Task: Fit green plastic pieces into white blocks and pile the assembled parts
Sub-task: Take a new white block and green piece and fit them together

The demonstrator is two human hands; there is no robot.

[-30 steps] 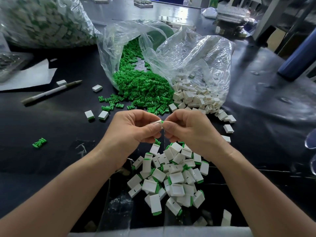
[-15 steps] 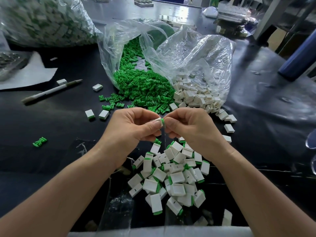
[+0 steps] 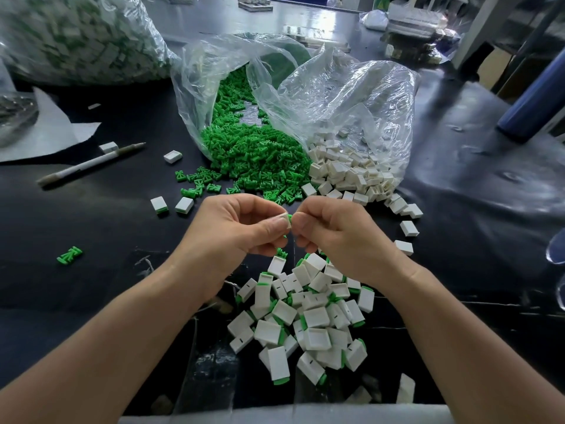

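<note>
A white block is pinched in the left grip; the green piece at its end is held by the right grip.

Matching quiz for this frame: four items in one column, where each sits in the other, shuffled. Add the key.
1 pen
2 assembled pile
3 loose white blocks
4 held block

A pinched by left hand
B spilling from right bag
C beside paper, far left
D nearest the viewer

Pairs: 1-C, 2-D, 3-B, 4-A
</note>
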